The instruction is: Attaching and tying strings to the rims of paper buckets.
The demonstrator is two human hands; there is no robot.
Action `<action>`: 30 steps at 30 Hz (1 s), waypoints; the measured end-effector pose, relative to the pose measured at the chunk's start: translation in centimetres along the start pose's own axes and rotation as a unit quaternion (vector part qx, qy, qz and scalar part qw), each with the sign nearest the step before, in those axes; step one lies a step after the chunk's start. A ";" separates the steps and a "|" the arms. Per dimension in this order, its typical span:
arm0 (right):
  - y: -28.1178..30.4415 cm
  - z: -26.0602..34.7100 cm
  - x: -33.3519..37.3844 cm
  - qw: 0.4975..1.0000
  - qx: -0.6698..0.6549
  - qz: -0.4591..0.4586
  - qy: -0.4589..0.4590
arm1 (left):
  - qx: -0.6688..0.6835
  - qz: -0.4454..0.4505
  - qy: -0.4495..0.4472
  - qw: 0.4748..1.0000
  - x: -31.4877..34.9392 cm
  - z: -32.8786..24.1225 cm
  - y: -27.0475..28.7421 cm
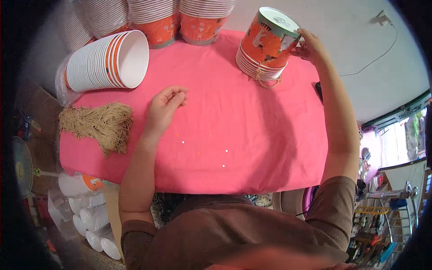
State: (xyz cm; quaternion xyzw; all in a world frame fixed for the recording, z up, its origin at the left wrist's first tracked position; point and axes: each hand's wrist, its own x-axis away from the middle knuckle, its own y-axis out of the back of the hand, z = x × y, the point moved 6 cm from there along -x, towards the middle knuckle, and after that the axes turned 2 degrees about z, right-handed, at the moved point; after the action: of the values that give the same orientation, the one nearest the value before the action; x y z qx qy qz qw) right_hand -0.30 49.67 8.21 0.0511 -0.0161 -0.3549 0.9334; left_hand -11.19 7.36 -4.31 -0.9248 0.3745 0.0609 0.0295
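On the far right of the pink-covered table, a stack of orange paper buckets (265,47) stands upside down, white and green base up. Several white rims are nested at its bottom, where brown cord handles (269,83) hang out. My right hand (310,47) grips the top bucket from its right side, the thumb near the base edge; some fingertips are hidden behind it. Over the middle left of the table my left hand (167,104) is closed, thumb against curled fingers, with nothing visible in it. Left of that hand lies a bundle of brown cords (101,123).
A nested stack of white-rimmed paper buckets (96,63) lies on its side at the left. More bucket stacks in plastic (155,27) stand along the back. White wrapped stacks (92,220) sit on the floor at lower left. Small white dots show on the pink cloth (207,121).
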 end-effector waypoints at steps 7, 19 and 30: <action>-0.5 -0.3 0.3 1.000 -0.003 -0.018 0.003 | 0.002 0.005 0.002 1.000 0.0 -0.1 -0.1; 0.3 -3.5 2.1 0.992 -0.117 -0.046 -0.026 | 0.017 -0.006 0.010 1.000 0.2 0.0 0.0; -1.2 -12.3 9.2 0.992 0.104 0.065 0.018 | 0.009 0.011 0.002 1.000 -0.1 0.2 -0.4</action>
State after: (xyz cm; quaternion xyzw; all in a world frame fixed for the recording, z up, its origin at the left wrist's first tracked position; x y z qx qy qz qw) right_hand 6.61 43.75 -4.21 0.1531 -0.0397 -0.2886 0.9443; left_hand -11.00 7.69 -4.47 -0.9204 0.3852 0.0557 0.0360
